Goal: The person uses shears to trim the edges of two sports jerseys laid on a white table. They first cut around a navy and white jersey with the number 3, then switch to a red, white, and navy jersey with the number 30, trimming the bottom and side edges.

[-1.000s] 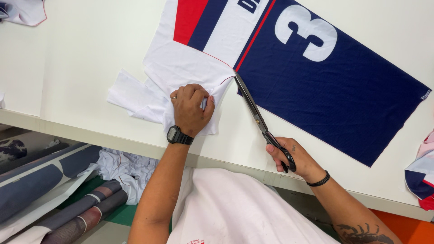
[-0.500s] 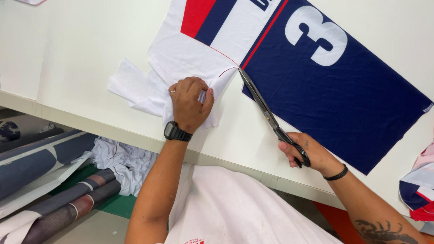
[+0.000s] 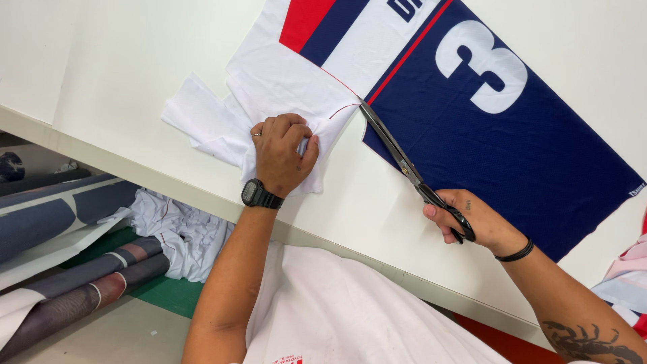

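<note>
A printed fabric panel (image 3: 485,128), navy with a large white numeral and red, white and blue stripes, lies flat on the white table (image 3: 121,67). My left hand (image 3: 282,152), with a black watch on the wrist, bunches and grips the white fabric edge (image 3: 269,87) of the panel. My right hand (image 3: 465,222) holds black scissors (image 3: 404,162) by the handles. The blades point up-left, their tip at the seam where the white part meets the navy part.
White fabric scraps (image 3: 178,232) and rolled dark fabric (image 3: 94,286) lie under the table at the left. Another striped fabric piece (image 3: 630,283) shows at the right edge. The table's front edge (image 3: 377,263) runs diagonally before me.
The scissors have advanced up-left along the seam between white and navy. My left hand has kept its grip on the white fabric, and the view has shifted slightly.
</note>
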